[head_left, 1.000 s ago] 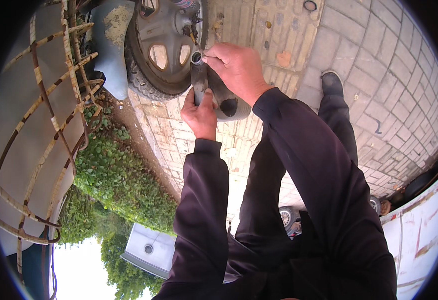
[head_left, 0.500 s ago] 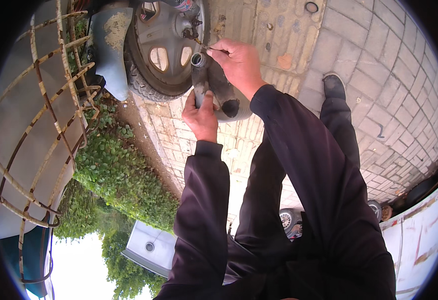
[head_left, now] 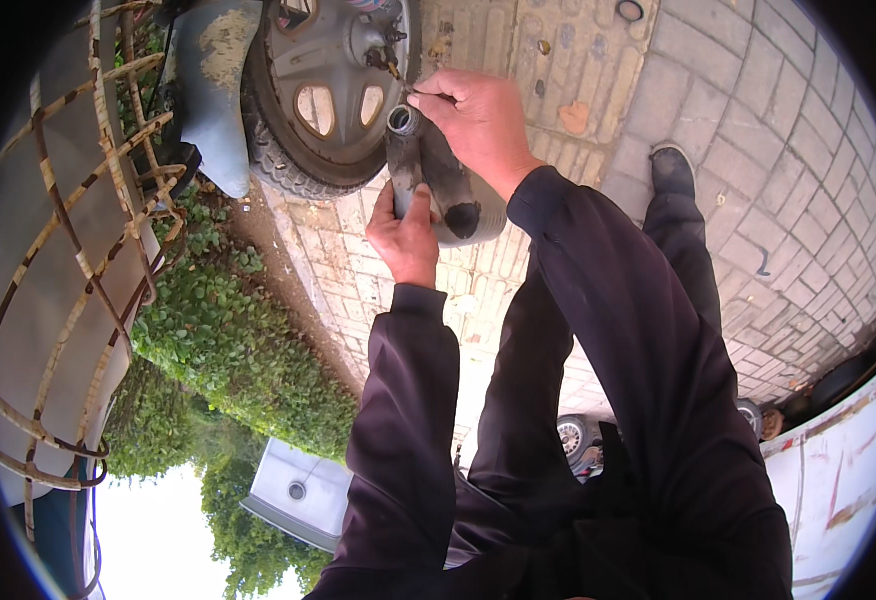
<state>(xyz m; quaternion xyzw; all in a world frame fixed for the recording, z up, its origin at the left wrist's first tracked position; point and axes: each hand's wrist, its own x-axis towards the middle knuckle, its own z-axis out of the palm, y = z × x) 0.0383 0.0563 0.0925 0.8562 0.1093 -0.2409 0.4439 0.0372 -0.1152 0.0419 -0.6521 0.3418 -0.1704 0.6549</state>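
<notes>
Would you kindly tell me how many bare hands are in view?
2: the left hand holds the dark, open-ended part, and the right hand is beside its open end. No others show.

Wheel (head_left: pixel 330 78) stands upper centre-left; tube (head_left: pixel 401 155) sits just beside its lower right edge. Left hand (head_left: pixel 405 238) is on the tube's lower part; right hand (head_left: pixel 473 120) is right of its open mouth. Panel (head_left: pixel 216 110) lies left of wheel, between it and metal bars (head_left: pixel 100 90), far left. Hedge (head_left: pixel 248 350) lies below panel. On paving (head_left: pixel 728 170): ring (head_left: pixel 630 11) top right, shoe (head_left: pixel 672 172) right of right hand.
</notes>
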